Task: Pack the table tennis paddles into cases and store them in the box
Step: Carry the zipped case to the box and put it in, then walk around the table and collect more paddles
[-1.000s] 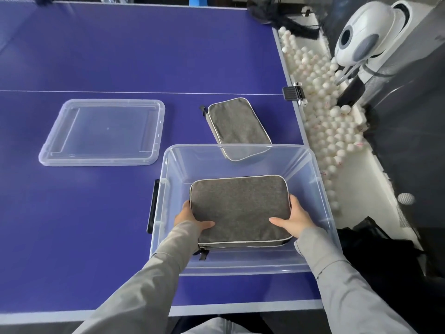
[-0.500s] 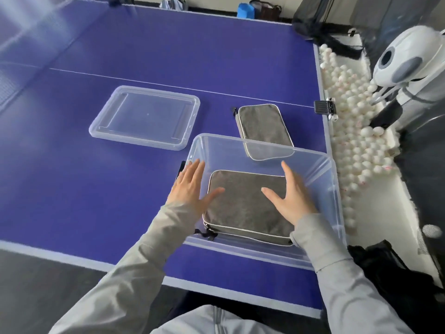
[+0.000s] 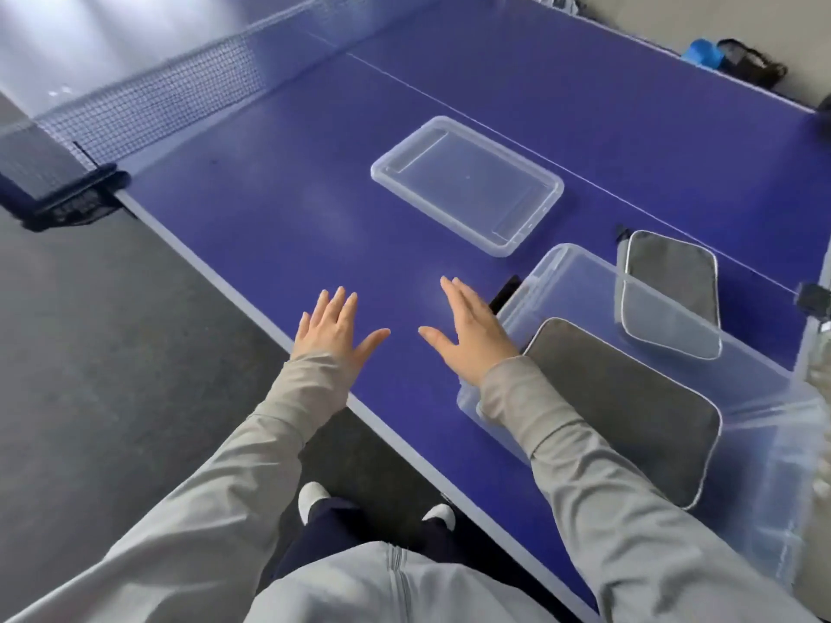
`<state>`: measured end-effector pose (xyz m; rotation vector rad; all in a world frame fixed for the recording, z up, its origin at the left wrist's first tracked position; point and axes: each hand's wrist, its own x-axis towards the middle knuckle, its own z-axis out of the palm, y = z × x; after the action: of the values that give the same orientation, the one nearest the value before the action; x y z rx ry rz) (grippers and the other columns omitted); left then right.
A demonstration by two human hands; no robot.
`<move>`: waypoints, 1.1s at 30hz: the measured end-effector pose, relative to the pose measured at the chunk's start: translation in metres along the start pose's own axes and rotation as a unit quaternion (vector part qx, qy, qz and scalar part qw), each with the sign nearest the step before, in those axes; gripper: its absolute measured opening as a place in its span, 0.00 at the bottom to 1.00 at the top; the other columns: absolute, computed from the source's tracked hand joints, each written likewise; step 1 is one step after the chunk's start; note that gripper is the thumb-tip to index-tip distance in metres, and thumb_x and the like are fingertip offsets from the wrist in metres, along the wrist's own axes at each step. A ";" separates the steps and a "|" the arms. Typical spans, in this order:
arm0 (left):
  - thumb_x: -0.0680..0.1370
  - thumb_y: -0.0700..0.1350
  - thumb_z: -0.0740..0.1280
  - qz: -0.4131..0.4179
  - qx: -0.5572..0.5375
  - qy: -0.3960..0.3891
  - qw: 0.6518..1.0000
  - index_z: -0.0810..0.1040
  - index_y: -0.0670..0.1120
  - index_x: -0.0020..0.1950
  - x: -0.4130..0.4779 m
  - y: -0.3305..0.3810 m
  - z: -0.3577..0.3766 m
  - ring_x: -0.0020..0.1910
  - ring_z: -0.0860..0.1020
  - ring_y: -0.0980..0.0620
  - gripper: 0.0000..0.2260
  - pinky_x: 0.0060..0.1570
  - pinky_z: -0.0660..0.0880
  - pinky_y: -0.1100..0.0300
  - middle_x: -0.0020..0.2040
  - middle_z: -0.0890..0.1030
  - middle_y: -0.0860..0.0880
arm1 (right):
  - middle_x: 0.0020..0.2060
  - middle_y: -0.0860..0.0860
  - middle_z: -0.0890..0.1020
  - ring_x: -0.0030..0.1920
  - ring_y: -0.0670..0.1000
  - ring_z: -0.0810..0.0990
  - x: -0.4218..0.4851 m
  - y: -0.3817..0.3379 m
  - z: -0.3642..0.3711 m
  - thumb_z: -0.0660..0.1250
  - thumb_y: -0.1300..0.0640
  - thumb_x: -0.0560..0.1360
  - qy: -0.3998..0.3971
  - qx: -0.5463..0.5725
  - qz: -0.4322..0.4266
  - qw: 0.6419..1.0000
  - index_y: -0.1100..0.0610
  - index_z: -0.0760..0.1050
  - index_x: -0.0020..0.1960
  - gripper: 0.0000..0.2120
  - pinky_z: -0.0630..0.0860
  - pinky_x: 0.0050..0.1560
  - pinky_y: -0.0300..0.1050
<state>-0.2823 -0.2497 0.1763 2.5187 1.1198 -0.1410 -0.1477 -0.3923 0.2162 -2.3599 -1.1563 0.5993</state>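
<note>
A clear plastic box [image 3: 566, 272] stands on the blue table at the right. A grey paddle case [image 3: 629, 406] lies flat inside it. Beyond the box on the table lies a second grey case [image 3: 670, 272], its near end seen through the box wall. The box's clear lid [image 3: 467, 182] rests flat on the table, further away and to the left of the box. My left hand [image 3: 332, 326] hovers open over the table's near edge, left of the box. My right hand [image 3: 472, 335] is open too, fingers spread, just left of the box wall. Neither hand holds anything.
The net [image 3: 148, 96] and its black clamp [image 3: 76, 195] are at the far left. The table's near edge [image 3: 252, 303] runs diagonally, with grey floor to its left. My feet [image 3: 314, 496] show below the edge. Bags [image 3: 737, 60] sit on the floor beyond the table.
Both hands let go of the case in the box, lifted out and moved left over the table. The view swung left, so the box now sits at the right.
</note>
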 end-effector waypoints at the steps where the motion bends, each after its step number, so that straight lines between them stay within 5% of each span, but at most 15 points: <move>1: 0.76 0.66 0.54 -0.016 -0.002 -0.008 1.000 0.50 0.49 0.78 -0.004 -0.017 0.002 0.77 0.43 0.52 0.36 0.76 0.46 0.51 0.79 0.49 0.52 | 0.77 0.53 0.52 0.77 0.52 0.51 0.004 -0.014 0.012 0.61 0.45 0.78 -0.017 -0.022 -0.018 0.999 0.53 0.48 0.77 0.34 0.54 0.74 0.48; 15: 0.78 0.63 0.55 -0.249 -0.094 -0.145 0.953 0.54 0.46 0.77 -0.099 -0.278 0.041 0.77 0.50 0.49 0.33 0.74 0.53 0.49 0.78 0.54 0.49 | 0.76 0.53 0.58 0.76 0.54 0.56 0.048 -0.161 0.239 0.58 0.45 0.79 -0.325 -0.245 -0.058 0.911 0.55 0.50 0.77 0.32 0.59 0.74 0.52; 23: 0.78 0.65 0.53 -0.369 -0.131 -0.134 0.910 0.54 0.47 0.77 -0.159 -0.385 0.046 0.77 0.51 0.48 0.33 0.74 0.54 0.48 0.78 0.54 0.49 | 0.74 0.53 0.62 0.74 0.54 0.60 0.066 -0.230 0.317 0.57 0.44 0.79 -0.382 -0.338 -0.121 0.851 0.54 0.53 0.76 0.30 0.61 0.70 0.52; 33: 0.78 0.64 0.52 -0.491 -0.208 -0.221 0.817 0.54 0.47 0.76 -0.184 -0.460 0.042 0.76 0.55 0.49 0.32 0.73 0.56 0.49 0.77 0.56 0.49 | 0.69 0.52 0.68 0.70 0.56 0.66 0.128 -0.317 0.380 0.56 0.43 0.79 -0.424 -0.392 -0.208 0.790 0.53 0.62 0.72 0.24 0.65 0.66 0.53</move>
<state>-0.7411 -0.1124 0.0444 1.2271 1.8525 -0.6286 -0.4840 -0.0387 0.0625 -2.2730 -2.6820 1.2606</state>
